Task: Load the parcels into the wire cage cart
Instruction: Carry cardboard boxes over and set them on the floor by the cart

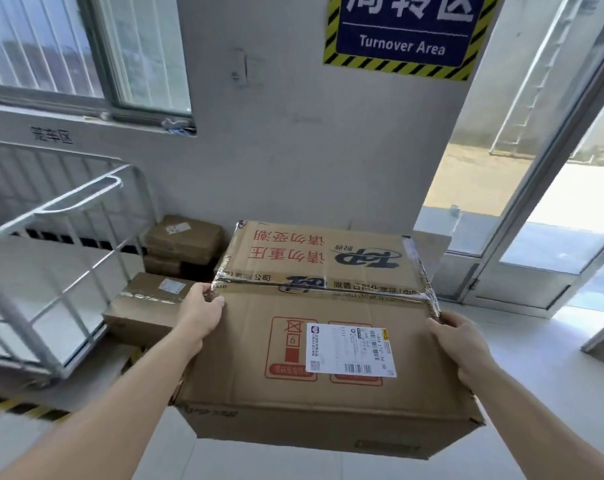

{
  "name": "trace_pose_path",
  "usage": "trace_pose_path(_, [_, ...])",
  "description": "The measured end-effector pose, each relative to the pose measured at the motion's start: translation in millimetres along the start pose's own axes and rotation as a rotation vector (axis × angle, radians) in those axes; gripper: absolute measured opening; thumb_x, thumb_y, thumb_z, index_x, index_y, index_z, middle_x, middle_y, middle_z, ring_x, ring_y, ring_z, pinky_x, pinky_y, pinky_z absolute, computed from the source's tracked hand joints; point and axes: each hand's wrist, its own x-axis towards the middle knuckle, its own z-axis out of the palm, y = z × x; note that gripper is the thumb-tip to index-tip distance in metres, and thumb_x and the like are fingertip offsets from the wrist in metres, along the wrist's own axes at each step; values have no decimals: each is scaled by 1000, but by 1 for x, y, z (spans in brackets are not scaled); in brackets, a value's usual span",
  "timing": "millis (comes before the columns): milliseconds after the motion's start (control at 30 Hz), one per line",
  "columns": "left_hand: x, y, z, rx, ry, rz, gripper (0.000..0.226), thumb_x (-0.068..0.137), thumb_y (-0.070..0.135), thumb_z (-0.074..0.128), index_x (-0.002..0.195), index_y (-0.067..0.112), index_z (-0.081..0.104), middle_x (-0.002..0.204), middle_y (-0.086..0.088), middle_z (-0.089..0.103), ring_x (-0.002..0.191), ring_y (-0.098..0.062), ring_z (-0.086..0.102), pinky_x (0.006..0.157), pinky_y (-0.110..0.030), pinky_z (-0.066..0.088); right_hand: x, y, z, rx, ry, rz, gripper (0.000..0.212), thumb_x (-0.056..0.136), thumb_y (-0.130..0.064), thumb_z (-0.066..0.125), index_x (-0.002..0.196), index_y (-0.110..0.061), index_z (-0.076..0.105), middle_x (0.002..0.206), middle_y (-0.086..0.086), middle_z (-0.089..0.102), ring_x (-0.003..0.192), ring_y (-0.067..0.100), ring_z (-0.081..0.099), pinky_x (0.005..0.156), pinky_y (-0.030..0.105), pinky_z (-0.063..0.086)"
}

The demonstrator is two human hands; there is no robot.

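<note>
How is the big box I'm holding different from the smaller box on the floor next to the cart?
The big box is gripped at both sides by the left hand and right hand; the smaller box lies untouched on the floor. The big box looks much larger and carries red printing, while the smaller box looks plain. The big box's white label is bigger than the smaller box's. Both are taped brown cardboard with shipping labels.

brown box (328, 327), yellow-black striped blue sign (406, 32)
</note>
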Motion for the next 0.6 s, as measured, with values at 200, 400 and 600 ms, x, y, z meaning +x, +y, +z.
trace_pose_path(200, [52,-27,-39,-16,49,-76,42,94,17,57,134,10,47,127,-8,58,114,-27,55,101,-44,44,25,-35,78,-31,-112,-32,6,91,-20,63,96,-22,61,91,3,60,92,26,57,77,34,45])
trace_pose_path(400, [104,-48,-81,-4,145,-112,42,95,18,56,135,11,46,122,-6,56,103,-21,48,86,-31,39,45,-82,159,-58,-206,-91,8,92,-17,60,87,-21,56,81,-4,57,86,24,55,80,38,47])
trace_pose_path(600, [145,-75,-130,-29,246,-198,37,92,15,57,129,11,51,123,-12,60,110,-29,55,90,-36,44,66,-115,244,-110,-332,-132,4,93,-21,58,94,-24,58,87,-5,62,86,21,60,76,39,51])
